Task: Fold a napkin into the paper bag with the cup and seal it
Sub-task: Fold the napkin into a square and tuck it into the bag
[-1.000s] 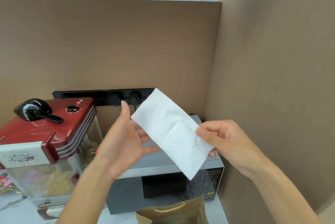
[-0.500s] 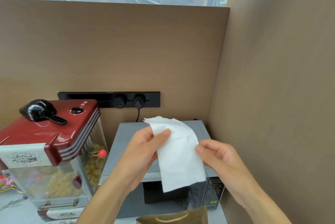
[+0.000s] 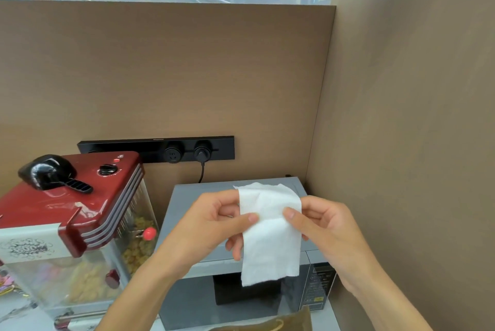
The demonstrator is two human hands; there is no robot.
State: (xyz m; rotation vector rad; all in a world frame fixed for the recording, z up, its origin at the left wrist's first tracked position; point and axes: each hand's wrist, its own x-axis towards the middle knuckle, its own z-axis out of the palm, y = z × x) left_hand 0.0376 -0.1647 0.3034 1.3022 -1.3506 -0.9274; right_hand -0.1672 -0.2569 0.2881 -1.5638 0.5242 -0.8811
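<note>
A white paper napkin [image 3: 270, 239] hangs upright in front of me, folded into a narrow strip. My left hand [image 3: 211, 226] pinches its left edge between thumb and fingers. My right hand [image 3: 324, 226] pinches its right edge at the same height. Only the top rim of the brown paper bag [image 3: 284, 321] shows at the bottom edge, below the napkin. The cup is hidden from view.
A grey microwave [image 3: 233, 301] stands behind my hands against the brown right wall. A red popcorn machine [image 3: 69, 212] with a black scoop [image 3: 48, 171] on top fills the left. A black socket strip [image 3: 158, 149] runs along the back panel.
The napkin went from a wide slanted sheet to a narrower hanging strip. Both hands closed in on it and now pinch its two edges. The view tilted up, hiding most of the bag.
</note>
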